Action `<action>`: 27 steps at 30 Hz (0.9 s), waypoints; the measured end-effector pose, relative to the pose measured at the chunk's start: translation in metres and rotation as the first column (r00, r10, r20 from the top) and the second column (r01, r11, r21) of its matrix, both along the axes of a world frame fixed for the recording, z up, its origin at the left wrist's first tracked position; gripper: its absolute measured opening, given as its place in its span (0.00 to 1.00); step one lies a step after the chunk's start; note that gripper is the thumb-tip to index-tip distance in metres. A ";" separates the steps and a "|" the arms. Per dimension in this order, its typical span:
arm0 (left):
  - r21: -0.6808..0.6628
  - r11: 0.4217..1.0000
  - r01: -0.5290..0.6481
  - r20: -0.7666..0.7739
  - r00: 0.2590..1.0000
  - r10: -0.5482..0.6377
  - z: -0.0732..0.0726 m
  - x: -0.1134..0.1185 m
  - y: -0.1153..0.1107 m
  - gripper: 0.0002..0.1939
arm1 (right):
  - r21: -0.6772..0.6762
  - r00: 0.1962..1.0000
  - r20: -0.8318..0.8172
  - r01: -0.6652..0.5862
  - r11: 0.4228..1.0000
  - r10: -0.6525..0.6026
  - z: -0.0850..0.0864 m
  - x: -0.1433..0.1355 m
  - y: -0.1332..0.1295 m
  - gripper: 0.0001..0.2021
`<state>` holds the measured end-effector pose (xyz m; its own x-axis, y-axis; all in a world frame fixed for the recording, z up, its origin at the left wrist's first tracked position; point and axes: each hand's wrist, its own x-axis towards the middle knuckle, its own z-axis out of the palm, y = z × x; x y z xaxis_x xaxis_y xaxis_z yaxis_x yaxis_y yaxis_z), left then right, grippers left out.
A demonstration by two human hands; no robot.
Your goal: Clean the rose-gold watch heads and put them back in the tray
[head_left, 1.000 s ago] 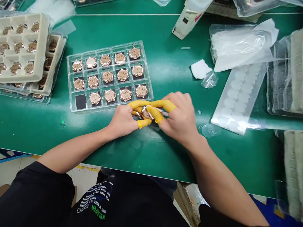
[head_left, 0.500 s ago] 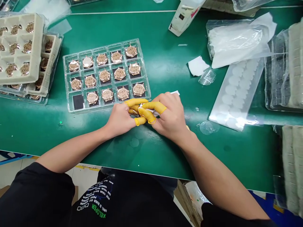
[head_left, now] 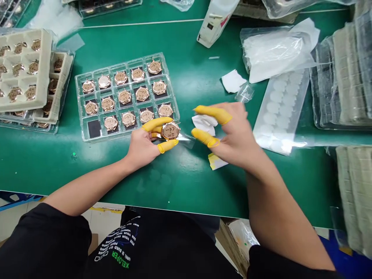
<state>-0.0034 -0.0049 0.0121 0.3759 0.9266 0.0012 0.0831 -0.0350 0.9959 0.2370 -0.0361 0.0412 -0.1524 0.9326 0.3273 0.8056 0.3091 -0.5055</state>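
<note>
My left hand (head_left: pixel 143 145), with yellow finger cots, is closed on a rose-gold watch case (head_left: pixel 170 131). Its round back with printed marks faces up, near the front right corner of a clear plastic tray (head_left: pixel 87 135). Similar watch cases (head_left: pixel 124 97) sit in the tray's compartments over dark pads; the front left compartment shows only its dark pad (head_left: pixel 94 128). My right hand (head_left: pixel 232 135), slightly blurred, has its cotted index finger and thumb apart. A crumpled white cloth (head_left: pixel 205 123) shows between and behind them; the other fingers are hidden.
Stacked trays of watch cases (head_left: pixel 23 69) stand at the left. Clear film (head_left: pixel 186 140) lies beside the held case, and a yellow-and-white piece (head_left: pixel 216 161) below my right hand. Bagged white sheets (head_left: pixel 276 50), a sheet of round stickers (head_left: pixel 280 108) and empty-looking trays (head_left: pixel 341 77) occupy the right.
My hands were together around the watch case; my right hand has drawn away to the right and its finger and thumb have spread. The case now shows plainly in my left hand.
</note>
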 end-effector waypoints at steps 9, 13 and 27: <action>0.172 0.984 0.048 0.074 0.995 -0.062 -0.004 -0.004 0.003 0.34 | -0.259 0.914 -0.406 -0.135 0.956 0.018 0.006 -0.016 -0.002 0.20; 0.351 0.933 0.085 0.012 0.995 -0.095 -0.004 -0.003 -0.001 0.28 | -0.249 0.931 -0.347 -0.209 0.946 0.114 0.010 -0.008 -0.002 0.15; 0.558 0.815 0.155 -0.091 0.988 -0.125 -0.009 -0.004 -0.003 0.27 | -0.040 0.957 -0.195 -0.229 0.973 0.217 0.002 -0.016 -0.004 0.02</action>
<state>-0.0074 -0.0077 0.0035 0.5147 0.7079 0.4837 0.0811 -0.6018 0.7945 0.2208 -0.0399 0.0435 -0.2995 0.9013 0.3129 0.6082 0.4331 -0.6652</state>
